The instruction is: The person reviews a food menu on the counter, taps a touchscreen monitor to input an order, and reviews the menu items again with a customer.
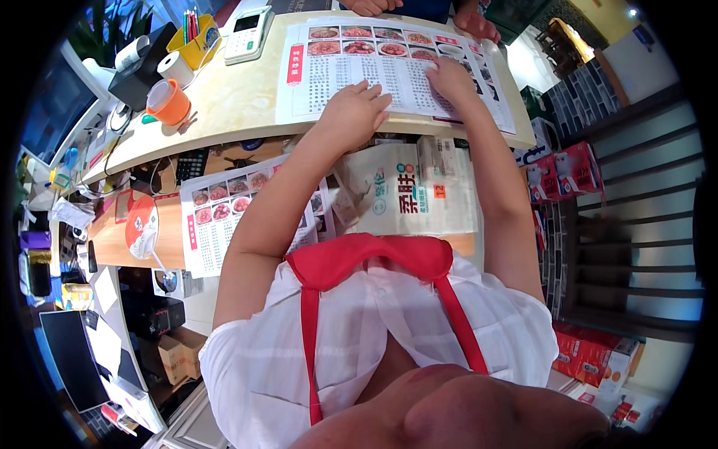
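Observation:
Printed menu sheets (342,73) with food photos and rows of writing lie flat, slightly fanned, on the pale counter (235,106). Over their lower left part is my left hand (359,109), palm down with fingers spread, near the counter's edge. My right hand (451,81) rests on the right half of the sheets, fingertips by the lower row of photos; its thumb is partly hidden. Neither hand clearly grips anything. On the lower wooden desk, another stack of similar menu sheets (216,247) lies partly behind my left forearm.
A card terminal (249,33), yellow pencil holder (196,42), paper roll (174,67) and orange cup (171,104) stand at the counter's left. Another person's hands (477,25) rest at the far edge. Below are a hand fan (141,224) and a packaged bundle (392,191).

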Action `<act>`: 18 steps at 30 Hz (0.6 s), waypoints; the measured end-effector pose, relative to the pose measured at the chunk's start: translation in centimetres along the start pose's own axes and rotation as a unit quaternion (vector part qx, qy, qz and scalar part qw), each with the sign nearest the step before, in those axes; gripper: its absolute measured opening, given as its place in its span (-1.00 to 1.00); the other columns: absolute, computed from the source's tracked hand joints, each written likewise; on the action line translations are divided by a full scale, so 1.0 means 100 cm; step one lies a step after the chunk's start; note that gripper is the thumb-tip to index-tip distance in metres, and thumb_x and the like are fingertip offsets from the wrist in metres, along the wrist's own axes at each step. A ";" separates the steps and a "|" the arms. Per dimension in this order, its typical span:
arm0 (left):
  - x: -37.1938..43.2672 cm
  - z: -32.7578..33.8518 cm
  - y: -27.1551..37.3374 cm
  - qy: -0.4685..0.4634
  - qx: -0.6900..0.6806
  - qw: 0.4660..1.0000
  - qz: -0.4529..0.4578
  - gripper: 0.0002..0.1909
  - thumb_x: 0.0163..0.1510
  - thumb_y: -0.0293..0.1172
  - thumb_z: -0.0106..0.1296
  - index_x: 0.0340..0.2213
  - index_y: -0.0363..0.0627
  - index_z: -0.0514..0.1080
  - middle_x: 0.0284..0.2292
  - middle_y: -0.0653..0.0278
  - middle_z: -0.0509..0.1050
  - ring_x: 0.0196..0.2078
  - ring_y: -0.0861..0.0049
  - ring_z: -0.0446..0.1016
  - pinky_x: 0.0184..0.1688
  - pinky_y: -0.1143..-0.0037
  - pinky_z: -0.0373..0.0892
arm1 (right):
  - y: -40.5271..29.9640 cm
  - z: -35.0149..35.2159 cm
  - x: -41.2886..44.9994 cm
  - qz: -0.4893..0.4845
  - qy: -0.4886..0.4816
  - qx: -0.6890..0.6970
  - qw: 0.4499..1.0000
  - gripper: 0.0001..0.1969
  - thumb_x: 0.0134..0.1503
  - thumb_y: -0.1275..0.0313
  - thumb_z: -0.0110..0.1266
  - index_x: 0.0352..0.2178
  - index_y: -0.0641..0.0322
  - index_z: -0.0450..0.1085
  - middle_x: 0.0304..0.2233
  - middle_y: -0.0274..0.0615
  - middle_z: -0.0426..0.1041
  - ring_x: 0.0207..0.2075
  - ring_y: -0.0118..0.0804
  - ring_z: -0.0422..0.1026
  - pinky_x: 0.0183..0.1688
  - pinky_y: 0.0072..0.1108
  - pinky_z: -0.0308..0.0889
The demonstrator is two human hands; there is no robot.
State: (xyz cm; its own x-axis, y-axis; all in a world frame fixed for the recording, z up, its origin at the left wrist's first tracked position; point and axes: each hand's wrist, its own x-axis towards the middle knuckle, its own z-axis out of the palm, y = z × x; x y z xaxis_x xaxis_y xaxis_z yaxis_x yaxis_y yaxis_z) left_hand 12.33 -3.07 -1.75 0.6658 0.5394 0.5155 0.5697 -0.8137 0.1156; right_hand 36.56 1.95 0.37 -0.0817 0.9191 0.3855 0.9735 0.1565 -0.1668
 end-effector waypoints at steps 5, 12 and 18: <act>0.001 -0.006 0.002 -0.045 0.004 0.998 -0.032 -0.66 -0.01 -0.30 -0.08 -0.15 -0.06 0.35 -0.10 0.13 0.35 -0.02 0.17 0.29 0.01 0.38 0.22 | 0.004 -0.021 -0.029 0.071 -0.034 0.090 0.993 -0.65 -0.04 0.22 -0.02 -0.38 0.36 0.36 -0.37 0.09 0.41 -0.30 0.01 0.38 -0.22 -0.37 0.26; 0.002 -0.006 0.005 -0.019 -0.015 0.999 -0.029 -0.67 -0.03 -0.31 -0.06 -0.19 -0.09 0.36 -0.16 0.08 0.39 -0.06 0.12 0.32 -0.03 0.36 0.24 | 0.017 -0.010 -0.046 0.077 0.066 0.145 0.984 -0.67 -0.06 0.23 0.04 -0.37 0.32 0.37 -0.38 0.00 0.42 -0.31 -0.03 0.38 -0.24 -0.39 0.26; 0.001 -0.007 0.005 -0.055 -0.015 0.997 -0.045 -0.67 -0.01 -0.32 -0.10 -0.15 -0.05 0.36 -0.10 0.13 0.36 0.00 0.17 0.26 0.02 0.37 0.21 | 0.016 -0.009 -0.049 0.092 0.072 0.171 0.978 -0.67 -0.08 0.23 0.06 -0.37 0.31 0.37 -0.39 -0.01 0.43 -0.33 -0.05 0.39 -0.26 -0.41 0.27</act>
State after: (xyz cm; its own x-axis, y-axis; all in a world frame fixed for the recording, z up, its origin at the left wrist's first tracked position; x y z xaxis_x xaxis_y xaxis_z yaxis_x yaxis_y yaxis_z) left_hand 12.33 -3.53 -1.04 0.6624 0.6299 0.4056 0.6157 -0.7661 0.1842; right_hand 38.68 -2.66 -0.99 0.1433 0.8867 0.4395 0.8386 0.1270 -0.5297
